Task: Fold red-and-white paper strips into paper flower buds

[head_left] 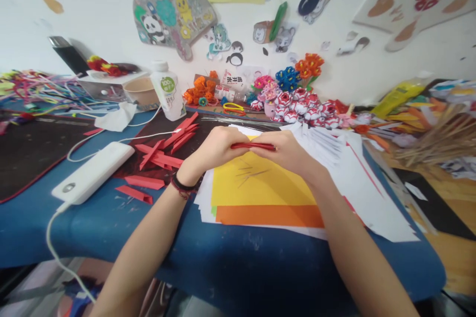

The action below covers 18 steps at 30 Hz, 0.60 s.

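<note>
Over my feed, I have the left hand (226, 144) and right hand (281, 149) both pinching the red strip (265, 146), held between them above the yellow paper (266, 185), long axis running left to right, neither hand clearly nearer.

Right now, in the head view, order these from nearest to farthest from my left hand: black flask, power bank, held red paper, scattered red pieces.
1. Held red paper: in the left hand's grasp.
2. Scattered red pieces: just to its left.
3. Power bank: farther left.
4. Black flask: far left, back near the wall.
</note>
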{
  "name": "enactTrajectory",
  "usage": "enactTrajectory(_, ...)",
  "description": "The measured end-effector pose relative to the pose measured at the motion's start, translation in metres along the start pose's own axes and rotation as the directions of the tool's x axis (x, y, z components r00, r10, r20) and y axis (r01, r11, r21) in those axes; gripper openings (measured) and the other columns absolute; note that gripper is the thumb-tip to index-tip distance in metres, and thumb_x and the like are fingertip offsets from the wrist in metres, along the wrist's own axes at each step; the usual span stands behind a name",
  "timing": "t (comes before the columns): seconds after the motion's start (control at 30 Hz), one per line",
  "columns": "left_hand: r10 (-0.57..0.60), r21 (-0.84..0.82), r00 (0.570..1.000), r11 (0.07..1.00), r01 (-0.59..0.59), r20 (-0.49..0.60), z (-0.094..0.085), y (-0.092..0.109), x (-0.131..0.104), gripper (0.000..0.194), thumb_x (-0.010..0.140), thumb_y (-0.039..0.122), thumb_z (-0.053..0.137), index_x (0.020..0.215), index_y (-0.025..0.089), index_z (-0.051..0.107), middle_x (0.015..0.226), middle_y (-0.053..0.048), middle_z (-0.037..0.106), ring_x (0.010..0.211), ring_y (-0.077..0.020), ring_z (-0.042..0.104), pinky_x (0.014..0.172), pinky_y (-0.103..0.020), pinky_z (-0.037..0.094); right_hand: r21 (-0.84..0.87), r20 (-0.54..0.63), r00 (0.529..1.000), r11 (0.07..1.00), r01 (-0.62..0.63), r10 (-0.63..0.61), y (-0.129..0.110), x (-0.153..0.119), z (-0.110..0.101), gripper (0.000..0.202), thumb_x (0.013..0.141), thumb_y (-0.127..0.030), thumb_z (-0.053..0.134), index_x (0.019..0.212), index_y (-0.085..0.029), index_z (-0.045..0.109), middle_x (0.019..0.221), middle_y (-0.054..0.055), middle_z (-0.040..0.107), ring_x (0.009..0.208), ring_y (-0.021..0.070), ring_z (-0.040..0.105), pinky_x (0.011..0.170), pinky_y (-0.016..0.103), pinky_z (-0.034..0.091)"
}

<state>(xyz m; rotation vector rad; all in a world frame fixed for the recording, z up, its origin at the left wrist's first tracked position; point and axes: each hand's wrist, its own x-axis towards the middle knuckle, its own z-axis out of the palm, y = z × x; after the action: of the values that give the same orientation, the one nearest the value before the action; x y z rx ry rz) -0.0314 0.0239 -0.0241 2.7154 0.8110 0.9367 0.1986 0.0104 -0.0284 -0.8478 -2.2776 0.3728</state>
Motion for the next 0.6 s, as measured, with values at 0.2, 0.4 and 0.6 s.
enactTrajectory(0.2, -0.016, 0.022, 1.0, 1.0, 0.017, -0.02, -0.0035, -0.0024, -0.0006, 0.018, 0.094, 0.03, 0.065, 0.09, 0.018, 0.079, 0.076, -0.005, 0.073, 0.069, -0.0159, 0.063, 0.065, -0.025, 0.041, -0.004, -0.063, 0.998, 1.0, -0.016, 0.016, 0.0031, -0.0022, -0.0051, 0.018, 0.088, -0.026, 0.077, 0.105, -0.022, 0.08, 0.101, 0.004, 0.082, 0.088, 0.0205, 0.075, 0.079, 0.03, 0.053)
enactTrajectory(0.4, -0.052, -0.035, 0.994, 0.998, 0.048, -0.093, -0.0058, -0.0014, 0.0002, 0.019, 0.091, 0.028, 0.067, 0.083, 0.016, 0.078, 0.073, -0.004, 0.072, 0.066, -0.0133, 0.062, 0.063, -0.024, 0.039, 0.011, -0.225, 0.974, 1.0, -0.015, 0.017, 0.0057, -0.0012, 0.0006, 0.013, 0.087, -0.03, 0.079, 0.096, -0.02, 0.081, 0.091, 0.005, 0.082, 0.079, 0.0203, 0.075, 0.073, 0.031, 0.055)
enactTrajectory(0.6, -0.084, -0.112, 0.988, 0.991, 0.069, -0.13, -0.0076, -0.0005, 0.0001, 0.015, 0.089, 0.028, 0.071, 0.083, 0.016, 0.077, 0.074, -0.002, 0.074, 0.066, -0.0125, 0.064, 0.064, -0.023, 0.041, 0.068, -0.281, 0.96, 0.998, 0.02, 0.0, -0.0006, 0.0023, 0.0038, 0.013, 0.09, -0.032, 0.076, 0.09, -0.02, 0.082, 0.087, 0.006, 0.082, 0.074, 0.0194, 0.074, 0.069, 0.031, 0.056)
